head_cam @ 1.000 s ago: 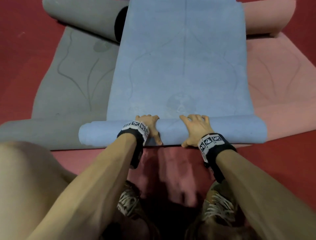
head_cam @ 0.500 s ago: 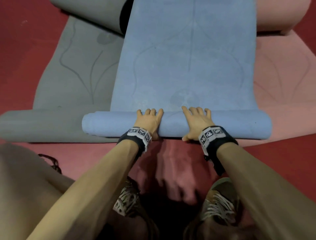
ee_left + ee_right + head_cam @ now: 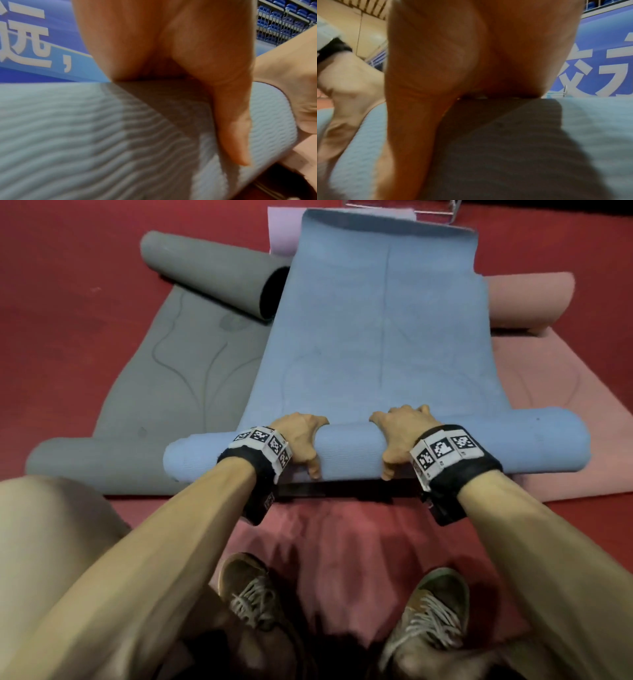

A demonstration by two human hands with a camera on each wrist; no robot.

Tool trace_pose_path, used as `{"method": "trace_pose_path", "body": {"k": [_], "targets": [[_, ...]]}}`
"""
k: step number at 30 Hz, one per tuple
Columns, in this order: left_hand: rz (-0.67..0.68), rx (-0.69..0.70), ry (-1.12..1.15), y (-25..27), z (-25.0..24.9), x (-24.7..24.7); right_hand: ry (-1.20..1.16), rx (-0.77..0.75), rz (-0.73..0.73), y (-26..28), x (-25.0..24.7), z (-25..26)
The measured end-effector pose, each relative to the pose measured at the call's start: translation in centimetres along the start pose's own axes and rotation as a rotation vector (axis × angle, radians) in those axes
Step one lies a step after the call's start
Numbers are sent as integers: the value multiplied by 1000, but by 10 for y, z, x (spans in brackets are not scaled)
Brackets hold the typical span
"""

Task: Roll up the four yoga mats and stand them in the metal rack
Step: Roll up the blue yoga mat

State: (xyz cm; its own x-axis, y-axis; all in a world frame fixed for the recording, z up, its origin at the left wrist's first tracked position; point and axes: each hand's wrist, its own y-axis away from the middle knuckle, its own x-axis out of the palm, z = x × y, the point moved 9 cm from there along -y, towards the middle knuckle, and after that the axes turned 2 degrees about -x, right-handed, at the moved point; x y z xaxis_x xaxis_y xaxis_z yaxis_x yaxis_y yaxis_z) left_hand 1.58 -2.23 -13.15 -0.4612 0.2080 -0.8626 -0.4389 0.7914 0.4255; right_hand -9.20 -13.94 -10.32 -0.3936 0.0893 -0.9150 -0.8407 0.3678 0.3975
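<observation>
A blue yoga mat [image 3: 376,337] lies lengthwise on the red floor, its near end wound into a thick roll [image 3: 349,450]. My left hand [image 3: 301,436] and right hand [image 3: 397,433] grip the middle of that roll, fingers curled over its far side and thumbs down its near side. In the left wrist view my thumb [image 3: 231,128] lies against the ribbed blue mat [image 3: 85,135]. The right wrist view shows the same on the blue mat [image 3: 590,128]. A corner of the metal rack [image 3: 435,208] shows at the top edge.
A grey mat [image 3: 171,378] lies to the left, curled at both ends. A pink mat [image 3: 548,378] lies to the right under the blue one, its far end rolled [image 3: 531,299]. A lilac mat [image 3: 282,231] peeks out beyond. My shoes [image 3: 253,594] stand just behind the roll.
The blue roll has travelled away from me and grown thicker. My fingers went from lying flat on top to curling over its far side. The view has tilted up to the mat's far end.
</observation>
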Motion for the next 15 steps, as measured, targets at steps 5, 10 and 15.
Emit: {"method": "trace_pose_path", "body": {"k": [5,10,15], "targets": [[120,6,31,13,-4,26,-92,17,145,16,35,9],[127,1,-67,4,-4,55,-43,100,91,28,79,15],[208,-4,-71,-13,0,73,-104,70,77,15,99,9]]}}
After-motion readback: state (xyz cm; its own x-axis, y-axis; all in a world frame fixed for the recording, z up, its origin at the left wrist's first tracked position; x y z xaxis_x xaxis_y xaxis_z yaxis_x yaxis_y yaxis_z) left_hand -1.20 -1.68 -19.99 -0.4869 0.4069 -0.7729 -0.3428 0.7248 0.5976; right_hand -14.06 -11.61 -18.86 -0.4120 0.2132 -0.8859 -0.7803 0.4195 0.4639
